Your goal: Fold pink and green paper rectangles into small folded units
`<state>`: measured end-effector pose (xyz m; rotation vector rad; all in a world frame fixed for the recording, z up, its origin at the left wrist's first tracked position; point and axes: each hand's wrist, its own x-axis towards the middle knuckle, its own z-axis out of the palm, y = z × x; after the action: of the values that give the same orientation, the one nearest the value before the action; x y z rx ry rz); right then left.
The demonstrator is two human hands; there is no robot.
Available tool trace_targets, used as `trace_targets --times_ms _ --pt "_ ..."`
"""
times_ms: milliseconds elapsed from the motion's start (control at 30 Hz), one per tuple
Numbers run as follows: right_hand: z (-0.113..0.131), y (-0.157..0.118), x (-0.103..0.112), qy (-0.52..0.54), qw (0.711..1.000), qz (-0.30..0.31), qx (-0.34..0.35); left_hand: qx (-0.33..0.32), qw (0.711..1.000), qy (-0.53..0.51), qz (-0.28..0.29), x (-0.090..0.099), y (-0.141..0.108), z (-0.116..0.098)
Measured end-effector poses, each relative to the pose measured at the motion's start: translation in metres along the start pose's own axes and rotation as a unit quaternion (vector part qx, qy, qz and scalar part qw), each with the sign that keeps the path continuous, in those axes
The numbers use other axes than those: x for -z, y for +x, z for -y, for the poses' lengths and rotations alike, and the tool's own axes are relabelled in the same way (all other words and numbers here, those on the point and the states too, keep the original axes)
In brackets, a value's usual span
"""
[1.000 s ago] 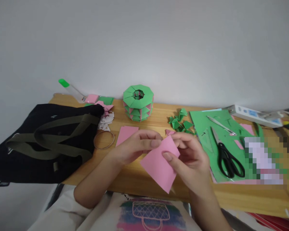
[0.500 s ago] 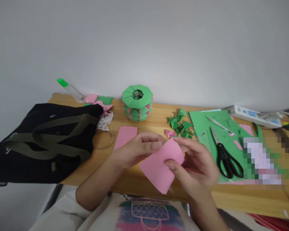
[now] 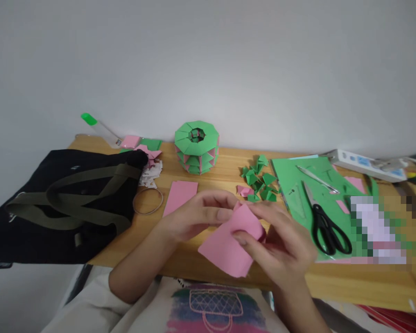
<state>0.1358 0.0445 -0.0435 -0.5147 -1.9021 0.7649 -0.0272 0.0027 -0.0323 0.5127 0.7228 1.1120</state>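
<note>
Pink sheet: held up in both hands over the near part of the wooden table (image 3: pixel 353 286), and bent; the pink sheet (image 3: pixel 223 247) has its back side hidden.
Left hand: the top edge is pinched between thumb and fingers by the left hand (image 3: pixel 197 215); some fingertips are covered.
Right hand: the sheet is pinched by the right hand (image 3: pixel 286 243), thumb on the front, other fingers partly out of sight behind.
Pink stack: the low end of the pink stack (image 3: pixel 180 194) is covered by the left hand.
Green bits: folded green bits (image 3: pixel 260 178) are heaped past the right hand.
Scissors: the black scissors (image 3: pixel 324 226) are laid on green paper (image 3: pixel 287 175).
Blocky patch: something pale, perhaps a packet (image 3: pixel 374 226), is blurred out.
Black bag: the black bag (image 3: pixel 86 203) is cut off at the left.
</note>
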Motion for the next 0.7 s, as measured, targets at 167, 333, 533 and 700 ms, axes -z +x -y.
trace_targets --times_ms 167,333,533,700 --pt "-0.004 0.001 -0.001 -0.164 0.983 -0.020 0.081 -0.033 0.999 0.021 -0.012 -0.001 0.007 -0.002" --pt "-0.016 -0.005 -0.008 -0.176 0.981 -0.004 0.078 -0.078 0.972 0.201 -0.098 0.011 0.016 0.003" --pt "-0.049 -0.026 -0.030 -0.004 0.983 0.034 -0.181 -0.069 0.900 0.401 -0.158 0.044 0.040 0.013" --pt "-0.071 -0.045 -0.037 0.042 0.942 -0.085 -0.321 -0.101 0.841 0.481 -0.226 0.059 0.048 0.023"
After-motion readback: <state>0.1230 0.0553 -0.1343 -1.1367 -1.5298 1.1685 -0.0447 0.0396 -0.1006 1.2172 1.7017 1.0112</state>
